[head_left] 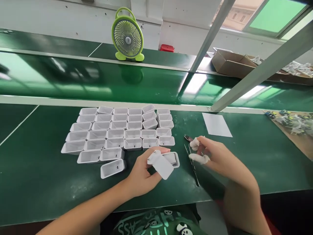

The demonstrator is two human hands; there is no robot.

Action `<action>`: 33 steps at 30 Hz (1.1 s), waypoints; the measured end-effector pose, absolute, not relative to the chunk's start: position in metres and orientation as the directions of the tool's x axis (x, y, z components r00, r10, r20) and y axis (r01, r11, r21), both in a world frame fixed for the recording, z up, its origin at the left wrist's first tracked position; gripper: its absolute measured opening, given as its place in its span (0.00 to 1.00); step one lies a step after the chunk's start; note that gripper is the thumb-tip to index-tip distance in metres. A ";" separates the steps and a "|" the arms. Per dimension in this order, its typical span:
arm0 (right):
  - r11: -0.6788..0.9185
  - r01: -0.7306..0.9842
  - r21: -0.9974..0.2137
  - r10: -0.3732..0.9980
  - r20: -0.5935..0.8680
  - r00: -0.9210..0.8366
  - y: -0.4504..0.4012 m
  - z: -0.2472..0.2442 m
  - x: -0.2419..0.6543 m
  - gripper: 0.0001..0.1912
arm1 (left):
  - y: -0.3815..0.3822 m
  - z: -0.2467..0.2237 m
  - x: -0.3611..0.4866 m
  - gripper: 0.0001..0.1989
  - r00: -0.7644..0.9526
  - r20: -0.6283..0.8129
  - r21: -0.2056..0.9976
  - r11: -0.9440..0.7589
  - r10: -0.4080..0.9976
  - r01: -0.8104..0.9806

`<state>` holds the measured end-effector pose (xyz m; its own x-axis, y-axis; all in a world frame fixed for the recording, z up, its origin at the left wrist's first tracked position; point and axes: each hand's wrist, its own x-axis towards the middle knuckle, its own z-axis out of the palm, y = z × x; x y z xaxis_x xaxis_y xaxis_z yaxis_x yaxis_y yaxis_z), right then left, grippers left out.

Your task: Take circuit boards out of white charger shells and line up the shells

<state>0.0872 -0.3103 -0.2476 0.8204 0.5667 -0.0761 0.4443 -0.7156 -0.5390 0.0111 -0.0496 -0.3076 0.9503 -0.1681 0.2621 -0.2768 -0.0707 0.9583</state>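
My left hand [144,173] is closed around a small white plastic box [176,160]. A flat white plate [162,164] with rounded corners sits askew across that box, and a pale block shows inside it. My right hand [215,155] hovers to the right, thumb and forefinger apart in white finger covers, with nothing visibly held between them. Close to its fingertips are metal tweezers [194,169] on the green table. Just behind the forefinger lies a pair of pliers [187,138], its handles partly hidden by the hand.
Rows of open white boxes [115,133] stand left of centre on the green table [36,182]. A white paper sheet [217,124] lies at the right, with small parts on cardboard [297,125] beyond. A green fan [127,37] and cardboard box [230,63] stand on the shelf; a slanted post [259,68] rises at right.
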 end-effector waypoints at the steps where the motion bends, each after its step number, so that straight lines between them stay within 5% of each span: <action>1: -0.766 0.453 -0.457 0.557 -0.118 0.822 -0.313 -0.256 0.088 0.10 | -0.049 -0.309 0.012 0.24 0.945 0.295 0.947 -0.088 -0.143 -0.309; 6: -0.797 0.541 -0.267 0.590 -0.158 0.792 -0.308 -0.289 0.084 0.14 | -0.048 -0.311 0.015 0.23 0.942 0.323 0.929 -0.158 -0.086 -0.333; 12: -0.769 0.512 -0.383 0.587 -0.107 0.802 -0.297 -0.289 0.085 0.13 | -0.047 -0.307 0.016 0.23 0.947 0.312 0.933 -0.165 -0.079 -0.321; 17: -0.659 0.471 -0.587 0.430 0.221 0.876 -0.295 -0.275 0.078 0.08 | -0.044 -0.311 0.015 0.25 0.931 0.363 0.899 -0.252 -0.030 -0.358; 23: -0.483 0.659 -0.576 0.571 0.364 0.736 -0.295 -0.275 0.066 0.20 | -0.044 -0.312 0.014 0.27 0.899 0.438 0.849 -0.340 0.026 -0.404; 29: -0.614 0.603 -0.510 0.440 0.414 0.797 -0.285 -0.291 0.058 0.08 | -0.048 -0.311 0.011 0.27 0.886 0.464 0.794 -0.456 0.025 -0.403; 33: -0.620 0.671 -0.407 0.450 0.516 0.729 -0.282 -0.303 0.058 0.10 | -0.049 -0.314 0.010 0.28 0.871 0.492 0.748 -0.509 -0.005 -0.426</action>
